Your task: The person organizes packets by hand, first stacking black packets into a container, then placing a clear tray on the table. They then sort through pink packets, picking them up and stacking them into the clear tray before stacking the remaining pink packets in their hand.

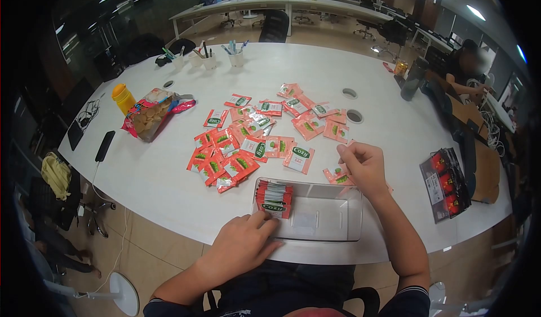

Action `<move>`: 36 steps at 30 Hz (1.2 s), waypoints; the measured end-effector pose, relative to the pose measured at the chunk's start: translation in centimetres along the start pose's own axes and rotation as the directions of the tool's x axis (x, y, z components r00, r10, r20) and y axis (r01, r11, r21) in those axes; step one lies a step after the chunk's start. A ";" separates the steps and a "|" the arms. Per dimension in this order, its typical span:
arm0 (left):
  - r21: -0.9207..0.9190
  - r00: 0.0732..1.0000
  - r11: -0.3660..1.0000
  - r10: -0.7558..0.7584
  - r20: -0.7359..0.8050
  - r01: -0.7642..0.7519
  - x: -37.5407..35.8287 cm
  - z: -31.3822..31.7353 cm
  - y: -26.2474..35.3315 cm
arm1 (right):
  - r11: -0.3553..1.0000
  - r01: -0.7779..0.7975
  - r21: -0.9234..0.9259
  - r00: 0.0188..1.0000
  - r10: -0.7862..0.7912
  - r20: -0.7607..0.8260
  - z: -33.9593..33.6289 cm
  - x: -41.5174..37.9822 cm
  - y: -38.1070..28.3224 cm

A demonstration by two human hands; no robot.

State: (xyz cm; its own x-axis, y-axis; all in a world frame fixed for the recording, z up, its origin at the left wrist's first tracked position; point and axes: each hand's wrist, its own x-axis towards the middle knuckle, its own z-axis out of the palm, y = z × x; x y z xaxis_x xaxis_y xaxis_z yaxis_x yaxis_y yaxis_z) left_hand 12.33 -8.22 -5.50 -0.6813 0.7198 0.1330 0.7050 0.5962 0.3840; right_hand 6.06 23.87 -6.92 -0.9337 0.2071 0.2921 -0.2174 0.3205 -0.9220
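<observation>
A clear rectangular box (324, 237) sits near the table's front edge, with a row of red-and-green Cozy sachets (274, 196) standing upright in its left end. My left hand (245, 239) rests at the box's near left corner. Its fingertips touch the front of that row, and the thumb is stretched apart along the box's front. My right hand (365, 167) is above the box's far right side, its fingers pinched together; what they hold, if anything, I cannot make out. A loose sachet (337, 176) lies just beside it. Many more sachets (239, 163) are heaped beyond the box.
An opened snack bag (152, 117) and a yellow bottle (123, 98) stand at the left, near a black phone (105, 145). Pen cups (236, 59) stand at the back. Dark packages (445, 184) lie at the right, by a cardboard piece (486, 170). Another person (459, 71) sits beyond.
</observation>
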 end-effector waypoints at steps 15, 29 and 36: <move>0.014 1.000 1.000 -0.010 0.015 0.010 0.0 0.1 0.0 | 1.000 -0.006 -0.003 1.000 0.006 0.007 0.1 0.0 0.0; 0.014 1.000 1.000 -0.006 -0.001 0.006 -0.1 0.3 0.0 | 1.000 -0.011 0.006 1.000 0.010 0.020 0.1 0.0 0.2; 0.016 1.000 1.000 0.007 -0.015 -0.007 -0.1 0.5 -0.2 | 1.000 -0.003 0.013 1.000 0.003 0.015 0.2 0.0 0.2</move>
State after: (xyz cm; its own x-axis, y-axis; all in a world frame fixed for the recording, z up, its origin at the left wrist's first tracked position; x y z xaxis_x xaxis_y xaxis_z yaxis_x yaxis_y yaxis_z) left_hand 12.39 -8.24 -6.08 -0.6791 0.7187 0.1494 0.7128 0.5970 0.3682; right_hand 6.00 23.75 -7.12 -0.9385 0.1942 0.2854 -0.2178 0.3081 -0.9261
